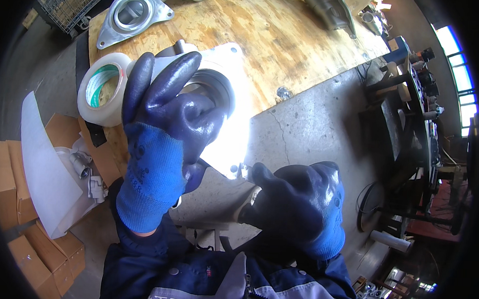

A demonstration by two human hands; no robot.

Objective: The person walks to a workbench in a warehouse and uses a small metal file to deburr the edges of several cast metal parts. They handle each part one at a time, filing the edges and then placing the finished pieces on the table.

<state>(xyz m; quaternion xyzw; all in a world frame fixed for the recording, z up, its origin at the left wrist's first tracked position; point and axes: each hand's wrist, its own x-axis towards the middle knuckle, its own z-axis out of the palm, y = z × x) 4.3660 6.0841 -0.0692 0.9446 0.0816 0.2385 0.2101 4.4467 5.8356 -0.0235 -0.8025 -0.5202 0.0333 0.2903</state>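
My left hand (180,108), in a blue glove with a dark coated palm, is closed around a bright metal casting (226,86). The casting has a flat flange with corner holes and a round bore, and my fingers reach across the bore. Glare washes out part of the flange. At the flange's lower corner is my right hand (298,201), gloved alike, with its fingers closed. A small metallic tip (244,172) pokes out of those fingers beside the corner hole. The rest of that item is hidden, so its kind is unclear.
A roll of clear tape (87,94) stands near the left edge of the plywood table (285,40). Another flanged casting (117,26) lies at the far left, a larger metal part (329,10) at the back. Open cardboard boxes (46,253) and a white sheet (43,169) are at left.
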